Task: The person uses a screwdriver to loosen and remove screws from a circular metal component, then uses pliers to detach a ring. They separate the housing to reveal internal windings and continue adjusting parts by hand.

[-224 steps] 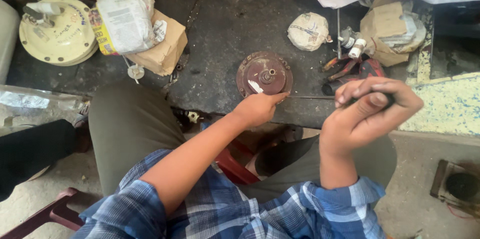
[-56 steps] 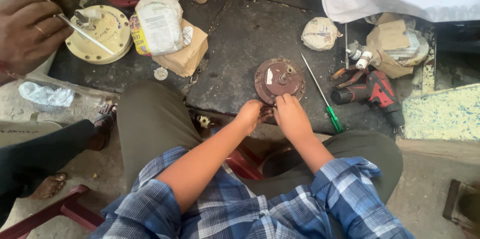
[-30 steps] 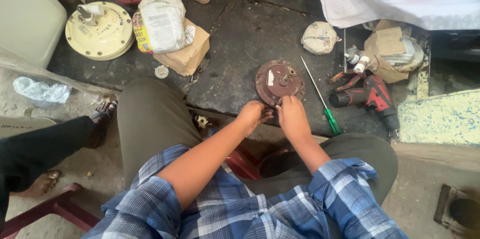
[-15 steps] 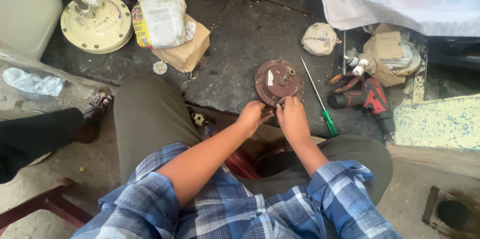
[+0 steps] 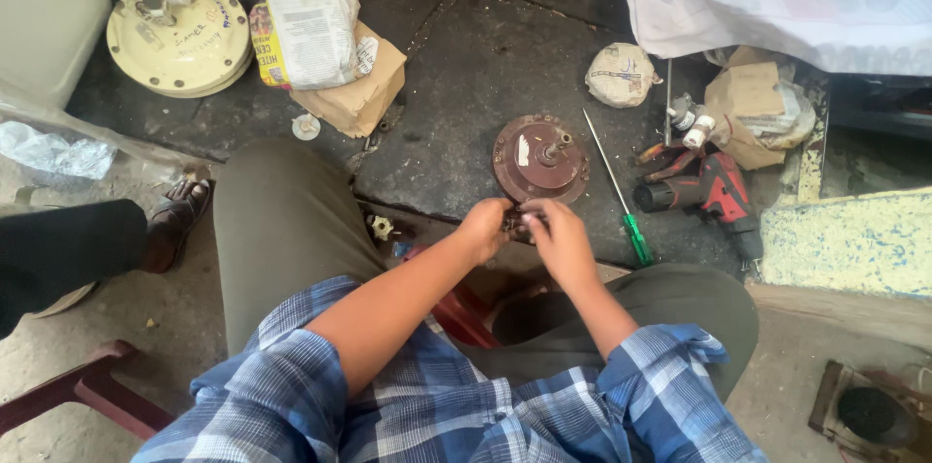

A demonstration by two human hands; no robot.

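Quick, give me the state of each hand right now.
Left hand: closed on a small dark part beside the round brown disc.
Right hand: fingers curled on the same part.

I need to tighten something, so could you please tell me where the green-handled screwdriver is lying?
In the head view, the green-handled screwdriver lies on the dark slab right of the brown round motor cover, just left of the red power drill.

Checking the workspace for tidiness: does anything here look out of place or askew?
Nothing looks spilled or broken. Tools lie loose on the dark slab: a screwdriver aslant beside the brown disc, and a red drill on its side. Both hands, left and right, meet at the disc's near edge.
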